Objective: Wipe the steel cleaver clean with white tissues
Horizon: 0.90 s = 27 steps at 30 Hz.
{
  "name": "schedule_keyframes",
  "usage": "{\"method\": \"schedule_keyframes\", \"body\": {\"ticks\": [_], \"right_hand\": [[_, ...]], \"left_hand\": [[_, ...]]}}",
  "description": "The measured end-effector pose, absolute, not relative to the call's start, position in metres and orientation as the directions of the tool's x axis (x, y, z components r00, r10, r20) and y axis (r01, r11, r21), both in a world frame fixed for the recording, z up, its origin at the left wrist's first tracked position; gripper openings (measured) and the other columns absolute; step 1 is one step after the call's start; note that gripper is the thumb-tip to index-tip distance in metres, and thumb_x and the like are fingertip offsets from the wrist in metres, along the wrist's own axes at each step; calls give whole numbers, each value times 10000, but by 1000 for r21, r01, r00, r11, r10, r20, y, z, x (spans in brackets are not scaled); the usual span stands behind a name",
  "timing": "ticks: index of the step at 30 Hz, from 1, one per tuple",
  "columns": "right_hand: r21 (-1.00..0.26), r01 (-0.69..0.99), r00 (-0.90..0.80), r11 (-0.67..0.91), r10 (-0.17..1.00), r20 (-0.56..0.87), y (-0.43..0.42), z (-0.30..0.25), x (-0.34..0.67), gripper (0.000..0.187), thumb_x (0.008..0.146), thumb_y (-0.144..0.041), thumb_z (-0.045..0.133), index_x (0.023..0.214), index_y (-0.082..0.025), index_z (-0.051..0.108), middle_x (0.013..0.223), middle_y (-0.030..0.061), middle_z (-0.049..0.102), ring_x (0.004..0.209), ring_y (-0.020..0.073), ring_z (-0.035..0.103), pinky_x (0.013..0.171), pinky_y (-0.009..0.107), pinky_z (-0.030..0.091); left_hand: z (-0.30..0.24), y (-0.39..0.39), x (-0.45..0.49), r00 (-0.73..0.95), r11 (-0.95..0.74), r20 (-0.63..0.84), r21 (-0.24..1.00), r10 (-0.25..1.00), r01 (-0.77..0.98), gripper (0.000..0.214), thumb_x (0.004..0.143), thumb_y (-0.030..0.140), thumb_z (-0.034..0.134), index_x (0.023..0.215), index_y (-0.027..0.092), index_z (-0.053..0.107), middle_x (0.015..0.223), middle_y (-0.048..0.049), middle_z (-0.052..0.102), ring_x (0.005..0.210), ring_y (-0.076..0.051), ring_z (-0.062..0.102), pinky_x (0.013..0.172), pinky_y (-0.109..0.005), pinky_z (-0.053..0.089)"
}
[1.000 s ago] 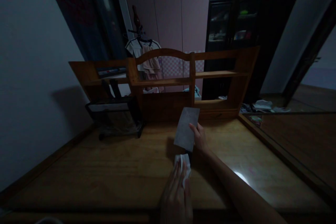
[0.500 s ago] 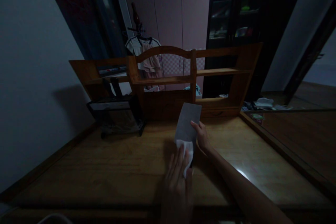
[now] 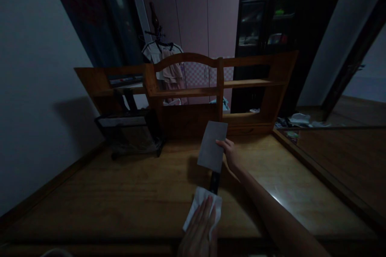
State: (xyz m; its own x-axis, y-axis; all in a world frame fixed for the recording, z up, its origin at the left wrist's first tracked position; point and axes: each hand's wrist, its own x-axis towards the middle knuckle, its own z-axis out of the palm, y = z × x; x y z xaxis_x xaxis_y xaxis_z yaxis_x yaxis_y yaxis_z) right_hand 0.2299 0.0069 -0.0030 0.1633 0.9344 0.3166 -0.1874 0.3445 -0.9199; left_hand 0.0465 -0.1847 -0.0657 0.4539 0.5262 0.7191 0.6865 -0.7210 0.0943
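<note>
A cleaver (image 3: 212, 145) with a broad grey blade and a black handle (image 3: 214, 182) is held above the wooden tabletop, blade pointing away from me. My right hand (image 3: 229, 153) grips the blade at its right edge, thumb on the upper face and the other fingers mostly hidden behind it. Close to the front edge of the table, my left hand (image 3: 200, 223) holds a white tissue or cloth (image 3: 197, 198), its fingers stretched over it. The cloth lies at the handle's near end; whether it wraps the handle there I cannot tell.
A black holder with a clear front (image 3: 132, 136) stands on the left of the tabletop (image 3: 135, 192). A wooden shelf unit (image 3: 187, 93) runs along the back. Behind it are clothes on a rack (image 3: 164, 58) and a pink wardrobe (image 3: 193, 20).
My left hand has drawn the cloth toward me, off the lower blade and down to the handle's end, uncovering the black handle. My right hand keeps its grip on the blade.
</note>
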Motion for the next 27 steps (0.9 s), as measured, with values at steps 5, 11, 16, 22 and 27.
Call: {"method": "schedule_keyframes", "body": {"ticks": [5,11,16,22,27], "right_hand": [[-898,-368,54,242,969,239,0,4,223,289,717,-398,652,881,-160,672,837,41,693,711,197,612,664,301,465],[-806,-591,-88,28,991,100,-7,7,217,295,748,-346,692,988,-177,663,932,58,709,780,213,656,735,332,517],[-743,-645,-198,-177,978,-61,-6,3,221,269,781,-348,651,989,-178,653,908,63,723,784,226,677,756,370,541],[-708,-668,-192,-229,972,-133,-4,1,224,276,794,-380,640,967,-165,656,856,73,732,749,231,688,720,363,553],[-705,-678,-172,-209,977,-125,-1,-6,224,290,781,-415,659,951,-181,648,812,60,729,715,233,688,672,370,558]], "left_hand": [[-81,-198,42,217,-675,776,331,592,659,445,973,183,378,1387,328,453,1210,7,664,1154,-163,599,1046,-304,463],[-55,-191,47,15,-504,642,587,767,634,440,990,238,326,1417,292,417,1367,-8,542,1284,-180,478,1091,-346,416],[-43,-173,47,17,-489,631,582,775,649,410,987,324,360,1380,278,469,1305,-25,596,1198,-198,570,979,-346,525],[-48,-170,70,51,-484,593,601,803,636,394,1001,298,322,1352,276,500,1142,-23,697,1013,-166,678,797,-289,601],[-39,-177,73,78,-506,595,599,800,620,391,988,360,353,1336,298,520,1126,-16,703,1014,-189,676,858,-322,577]]}}
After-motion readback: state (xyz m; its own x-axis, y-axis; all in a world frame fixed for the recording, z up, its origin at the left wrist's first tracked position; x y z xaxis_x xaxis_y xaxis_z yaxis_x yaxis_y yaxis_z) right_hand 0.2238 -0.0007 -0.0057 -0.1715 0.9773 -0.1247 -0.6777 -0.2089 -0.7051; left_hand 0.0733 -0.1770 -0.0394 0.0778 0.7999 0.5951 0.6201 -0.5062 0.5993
